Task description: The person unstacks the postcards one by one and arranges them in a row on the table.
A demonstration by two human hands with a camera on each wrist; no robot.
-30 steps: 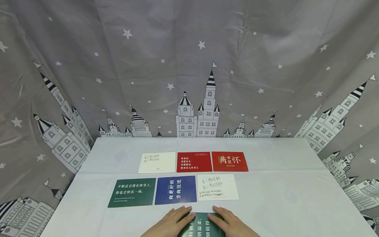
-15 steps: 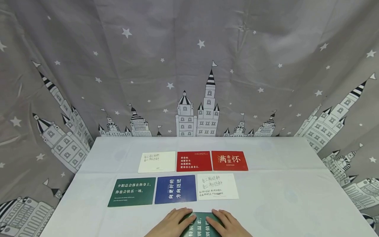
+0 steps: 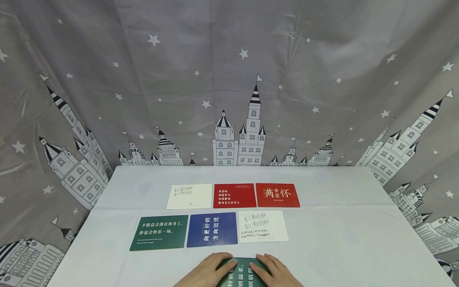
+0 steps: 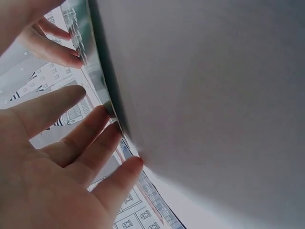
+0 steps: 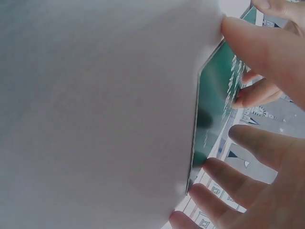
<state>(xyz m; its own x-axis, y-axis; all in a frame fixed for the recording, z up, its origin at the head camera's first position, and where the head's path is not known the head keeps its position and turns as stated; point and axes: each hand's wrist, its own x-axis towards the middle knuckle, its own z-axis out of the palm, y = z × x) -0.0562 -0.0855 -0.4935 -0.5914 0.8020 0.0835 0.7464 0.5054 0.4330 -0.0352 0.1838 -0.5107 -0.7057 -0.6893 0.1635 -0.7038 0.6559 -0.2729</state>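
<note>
A green card (image 3: 241,276) with white Chinese characters lies at the near edge of the head view, its lower part cut off. My left hand (image 3: 211,268) rests along its left side, the thumb over its face. On the other side my right hand (image 3: 275,270) mirrors this, thumb over the card's face and fingertips at its border. In the right wrist view, relaxed fingers of the right hand (image 5: 257,186) touch the edge of the green card (image 5: 214,90). The left wrist view shows the left hand (image 4: 52,171) with its fingers extended, fingertips right at the card's edge.
Beyond the hands lie a green card (image 3: 159,232), a blue card (image 3: 212,229) and a white handwritten card (image 3: 263,226). Farther back are another white card (image 3: 189,196) and two red cards, one left (image 3: 234,195), one right (image 3: 277,195). A castle-print curtain (image 3: 172,79) hangs behind the white table (image 3: 344,239).
Both hands have drawn slightly inward along the sides of the near green card since a second ago. Over the last half second they stay almost still. The other cards lie as before.
</note>
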